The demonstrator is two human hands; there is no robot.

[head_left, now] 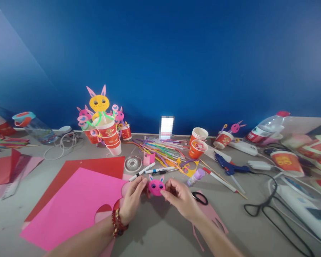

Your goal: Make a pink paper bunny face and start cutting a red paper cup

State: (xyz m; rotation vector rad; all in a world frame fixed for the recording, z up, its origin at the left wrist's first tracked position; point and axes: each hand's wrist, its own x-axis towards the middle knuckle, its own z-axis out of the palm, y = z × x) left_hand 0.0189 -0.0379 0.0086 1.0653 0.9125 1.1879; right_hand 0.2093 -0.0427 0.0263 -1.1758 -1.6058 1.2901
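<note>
Pinching a round, eared paper face (157,187), your left hand (133,198) and right hand (180,198) are nearly closed; markers (159,170) lie beyond.

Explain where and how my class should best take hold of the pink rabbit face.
The pink rabbit face is probably best pinched by its rim from either side: it looks thin and flat, with ears projecting on top.
</note>
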